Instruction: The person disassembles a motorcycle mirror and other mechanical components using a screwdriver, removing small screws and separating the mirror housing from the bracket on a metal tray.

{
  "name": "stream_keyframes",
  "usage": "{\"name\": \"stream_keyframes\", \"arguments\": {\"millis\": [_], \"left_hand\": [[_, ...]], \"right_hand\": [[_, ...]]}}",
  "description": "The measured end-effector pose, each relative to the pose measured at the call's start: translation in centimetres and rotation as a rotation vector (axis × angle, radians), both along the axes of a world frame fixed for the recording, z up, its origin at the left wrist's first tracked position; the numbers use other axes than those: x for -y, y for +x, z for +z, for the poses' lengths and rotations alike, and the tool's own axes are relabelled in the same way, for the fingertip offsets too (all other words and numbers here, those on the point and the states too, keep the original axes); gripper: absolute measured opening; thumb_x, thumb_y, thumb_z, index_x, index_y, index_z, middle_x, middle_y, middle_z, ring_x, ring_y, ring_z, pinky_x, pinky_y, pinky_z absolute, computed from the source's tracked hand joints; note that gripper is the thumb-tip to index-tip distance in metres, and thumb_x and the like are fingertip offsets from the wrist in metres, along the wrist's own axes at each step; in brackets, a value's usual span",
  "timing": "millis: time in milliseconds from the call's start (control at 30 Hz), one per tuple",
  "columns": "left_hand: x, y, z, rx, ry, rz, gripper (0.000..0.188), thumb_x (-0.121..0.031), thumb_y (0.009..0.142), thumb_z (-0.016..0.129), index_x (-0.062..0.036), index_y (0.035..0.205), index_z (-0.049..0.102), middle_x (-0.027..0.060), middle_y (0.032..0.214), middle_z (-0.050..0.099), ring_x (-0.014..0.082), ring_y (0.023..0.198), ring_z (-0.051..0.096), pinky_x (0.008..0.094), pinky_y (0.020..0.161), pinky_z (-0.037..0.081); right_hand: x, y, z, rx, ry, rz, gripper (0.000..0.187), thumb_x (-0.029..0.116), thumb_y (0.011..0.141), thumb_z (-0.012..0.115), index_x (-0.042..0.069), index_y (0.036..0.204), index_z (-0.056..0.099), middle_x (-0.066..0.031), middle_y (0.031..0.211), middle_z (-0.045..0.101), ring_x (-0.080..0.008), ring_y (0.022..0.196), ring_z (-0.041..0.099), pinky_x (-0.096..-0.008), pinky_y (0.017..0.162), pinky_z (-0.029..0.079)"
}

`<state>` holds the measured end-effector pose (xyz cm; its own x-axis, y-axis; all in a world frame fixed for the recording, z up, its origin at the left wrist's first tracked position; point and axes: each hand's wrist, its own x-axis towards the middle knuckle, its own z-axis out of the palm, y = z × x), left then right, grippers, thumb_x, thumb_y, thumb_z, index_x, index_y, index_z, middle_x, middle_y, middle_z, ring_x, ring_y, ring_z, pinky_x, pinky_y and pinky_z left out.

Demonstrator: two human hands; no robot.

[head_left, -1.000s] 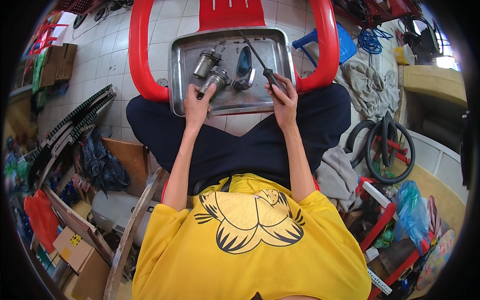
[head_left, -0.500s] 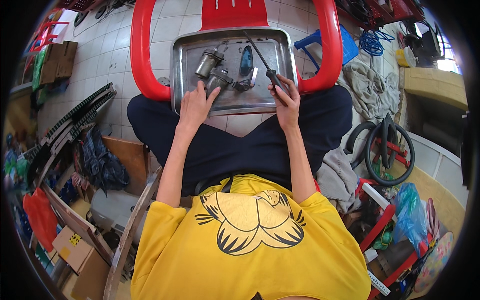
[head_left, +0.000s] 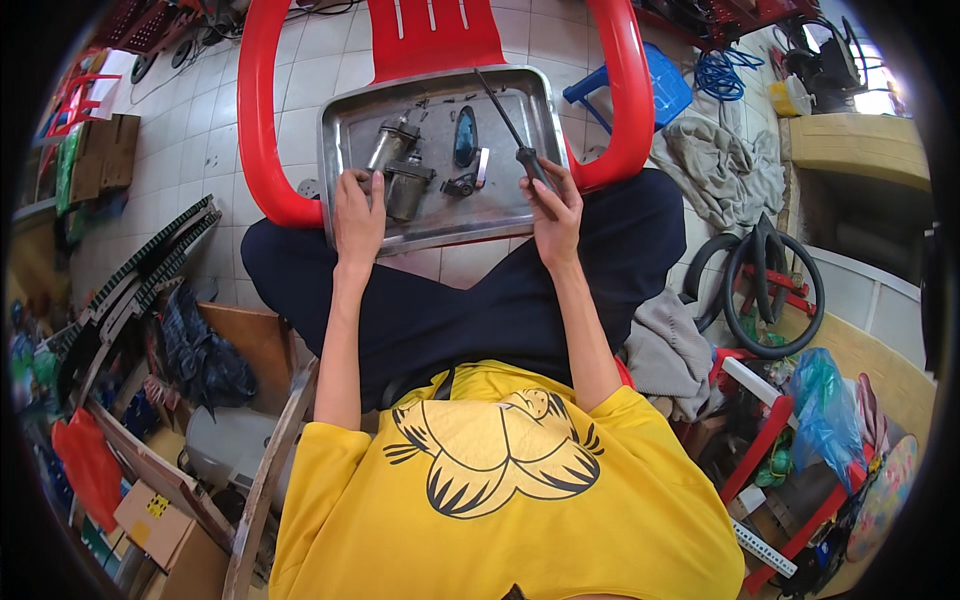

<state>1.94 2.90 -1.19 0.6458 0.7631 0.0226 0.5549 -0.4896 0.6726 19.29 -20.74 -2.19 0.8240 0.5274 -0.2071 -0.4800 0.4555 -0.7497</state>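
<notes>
My right hand (head_left: 556,213) is closed round the dark handle of a screwdriver (head_left: 527,158), its long shaft pointing up and away over the metal tray (head_left: 470,232). My left hand (head_left: 358,222) is at the tray's near left, thumb and fingers at the lower end of a silver, motor-like metal cylinder (head_left: 391,146), which leans to the upper right. A second, darker metal cylinder (head_left: 405,192) stands right beside it, untouched. Further right lie an elongated blue-black part (head_left: 465,137) and a small black part with a shiny metal strip (head_left: 462,185).
Several small dark pieces lie near the tray's far edge. The tray rests at the front of a red plastic chair (head_left: 252,130). To the right are a blue stool (head_left: 660,85), grey cloth (head_left: 705,165) and black rubber tubes (head_left: 765,290). Wooden boards (head_left: 265,480) and boxes (head_left: 155,525) crowd the left.
My left hand has shifted from the darker cylinder to the silver one. The darker cylinder has turned more upright. The screwdriver stays in my right hand. The whole view has shifted slightly.
</notes>
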Motion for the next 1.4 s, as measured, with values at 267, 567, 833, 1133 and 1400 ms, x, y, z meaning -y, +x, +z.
{"name": "stream_keyframes", "arguments": {"millis": [267, 567, 833, 1133, 1400], "left_hand": [[-3.9, 2.7, -3.7, 0.046, 0.073, 0.111, 0.04, -0.032, 0.106, 0.061, 0.0052, 0.118, 0.06, 0.0237, 0.117, 0.06, 0.0391, 0.113, 0.056, 0.0478, 0.1, 0.044], [4.4, 7.5, 5.1, 0.169, 0.072, -0.106, 0.037, -0.041, 0.093, 0.075, -0.0046, 0.094, 0.071, 0.0098, 0.096, 0.069, 0.0275, 0.097, 0.06, 0.0441, 0.092, 0.044], [8.6, 11.2, 0.4, -0.536, 0.644, -0.49, 0.046, -0.042, 0.077, 0.086, -0.0036, 0.098, 0.07, 0.0131, 0.097, 0.071, 0.0302, 0.102, 0.066, 0.0436, 0.1, 0.045], [7.5, 9.6, -2.0, -0.409, 0.545, -0.518, 0.031, -0.018, 0.083, 0.082, -0.006, 0.103, 0.061, 0.0142, 0.095, 0.072, 0.0306, 0.092, 0.07, 0.0439, 0.091, 0.048], [6.6, 8.3, -0.1, 0.009, 0.208, -0.467, 0.033, -0.018, 0.084, 0.083, -0.0072, 0.104, 0.06, 0.0094, 0.095, 0.074, 0.0297, 0.092, 0.071, 0.0423, 0.098, 0.044]], "right_hand": [[-0.1, 0.0, 0.5, -0.064, 0.063, -0.058, 0.039, 0.001, 0.095, 0.065, -0.006, 0.132, 0.058, -0.0175, 0.122, 0.067, -0.0219, 0.096, 0.068, -0.0302, 0.084, 0.048], [0.3, 0.4, -0.5, -0.074, 0.082, -0.088, 0.039, 0.002, 0.095, 0.065, -0.005, 0.133, 0.058, -0.0158, 0.12, 0.066, -0.0217, 0.096, 0.068, -0.031, 0.083, 0.048], [0.2, 0.3, -0.2, -0.106, 0.091, -0.123, 0.042, 0.001, 0.094, 0.065, -0.004, 0.135, 0.057, -0.0147, 0.117, 0.066, -0.0213, 0.095, 0.068, -0.0303, 0.082, 0.049], [0.1, 0.2, 0.0, -0.119, 0.101, -0.121, 0.042, 0.0, 0.094, 0.065, -0.005, 0.135, 0.056, -0.016, 0.114, 0.068, -0.0215, 0.095, 0.068, -0.0301, 0.082, 0.05], [0.2, 0.3, -0.4, -0.112, 0.118, -0.131, 0.041, -0.001, 0.095, 0.064, -0.004, 0.135, 0.056, -0.016, 0.115, 0.068, -0.0213, 0.096, 0.068, -0.0295, 0.082, 0.049]]}}
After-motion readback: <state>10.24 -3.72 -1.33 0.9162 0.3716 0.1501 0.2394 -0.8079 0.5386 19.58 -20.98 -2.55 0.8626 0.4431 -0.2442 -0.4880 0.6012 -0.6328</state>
